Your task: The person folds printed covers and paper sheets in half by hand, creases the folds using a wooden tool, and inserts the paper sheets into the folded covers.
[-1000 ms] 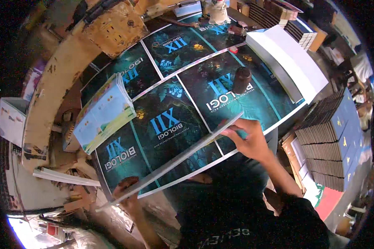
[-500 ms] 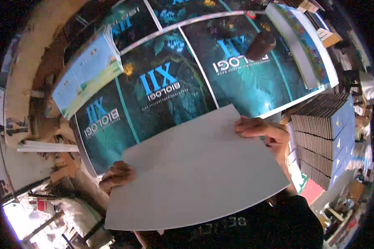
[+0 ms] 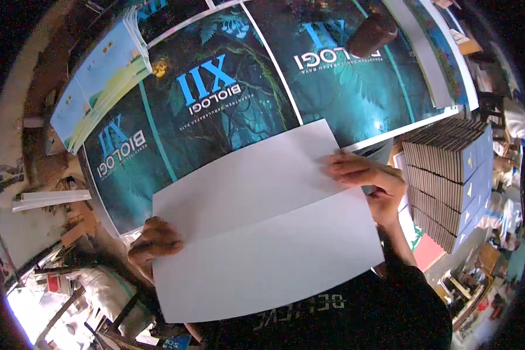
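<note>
A blank white sheet (image 3: 262, 233) spans the space in front of my chest, with a faint crease or bend running across its middle. My left hand (image 3: 156, 242) is closed on its left edge, fingers curled over the top face. At the upper right edge my right hand (image 3: 367, 178) pinches it, the thumb hidden underneath. The sheet's far edge overlaps large dark teal printed cover sheets (image 3: 245, 128) spread over the work surface. A dark brown, rounded block-like object (image 3: 372, 35) sits on those covers beyond my right hand.
Light-blue illustrated sheets (image 3: 102, 76) lie in a pile at the left, with long printed strips (image 3: 423, 52) at the far right. A tall stack of blue-covered books (image 3: 437, 181) stands at the right. White strips (image 3: 51, 199) and a white sack (image 3: 108, 297) are to the left.
The sheet has tilted and now shows a crease across its middle. Both hands keep their grip on its edges. The covers sit slightly higher and further left in view.
</note>
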Demonstrator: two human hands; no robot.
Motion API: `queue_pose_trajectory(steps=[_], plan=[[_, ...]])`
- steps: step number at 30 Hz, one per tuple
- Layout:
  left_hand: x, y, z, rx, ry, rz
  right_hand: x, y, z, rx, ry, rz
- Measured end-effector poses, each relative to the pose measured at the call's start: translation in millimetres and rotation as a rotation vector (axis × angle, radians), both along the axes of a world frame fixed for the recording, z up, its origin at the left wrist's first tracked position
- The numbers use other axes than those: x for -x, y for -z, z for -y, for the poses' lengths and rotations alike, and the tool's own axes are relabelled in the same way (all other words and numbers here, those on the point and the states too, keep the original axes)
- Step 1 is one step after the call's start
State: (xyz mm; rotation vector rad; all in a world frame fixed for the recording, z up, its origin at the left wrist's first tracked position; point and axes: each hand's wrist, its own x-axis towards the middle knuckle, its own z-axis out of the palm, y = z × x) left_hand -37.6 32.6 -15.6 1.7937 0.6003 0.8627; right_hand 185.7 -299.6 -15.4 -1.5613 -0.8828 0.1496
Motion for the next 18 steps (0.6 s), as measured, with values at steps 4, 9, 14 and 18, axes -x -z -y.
queue_pose_trajectory(steps=[4,9,14,18], plan=[[-6,2,-1,-0.014,0.012,0.019,-16,-21,-12,-0.104,0.121,0.189],[-7,6,8,-0.007,0.022,0.019,-14,-40,-10,0.401,0.286,0.263],[-17,3,1,-0.023,0.055,0.05,0,-25,-22,0.153,0.589,0.073],[-24,4,5,-0.035,0.07,0.054,10,-33,-34,0.176,0.69,0.12]])
